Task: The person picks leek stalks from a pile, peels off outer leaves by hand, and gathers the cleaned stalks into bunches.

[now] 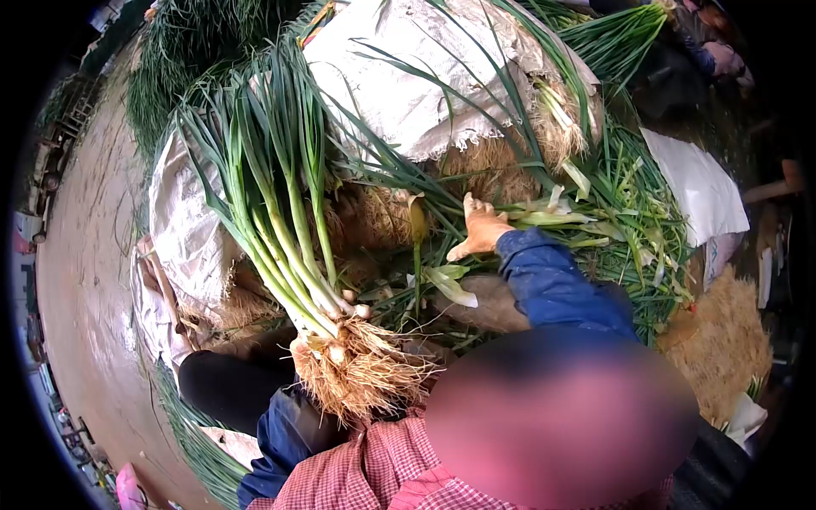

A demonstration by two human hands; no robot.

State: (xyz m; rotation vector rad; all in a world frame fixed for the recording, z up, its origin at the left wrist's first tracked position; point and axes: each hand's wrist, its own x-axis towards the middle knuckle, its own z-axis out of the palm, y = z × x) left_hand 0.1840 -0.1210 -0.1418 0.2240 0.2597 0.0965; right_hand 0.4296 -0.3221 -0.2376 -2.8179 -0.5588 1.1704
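Observation:
A bunch of green onions [289,246] stands tilted on the left, its leaves up and its tangled pale roots [357,370] toward me. My left hand [299,355] is closed around its lower end, mostly hidden behind the roots. To the right, my right hand [481,229] is stretched out with fingers apart and holds nothing. Close by it, a yellowish leaf [417,219] hangs beside its fingers. Below it, a loose pale leaf [450,285] rests near my knee. Stripped leaves [544,217] lie just right of the hand.
White woven sacking [399,76] covers root-ended bundles in front. More sacking [187,229] stands at left. Leaf scraps [633,204] are heaped at right, beside a white sheet [693,187] and a root mass [722,340]. Wet ground [85,229] runs along the left. Another person [722,59] shows far right.

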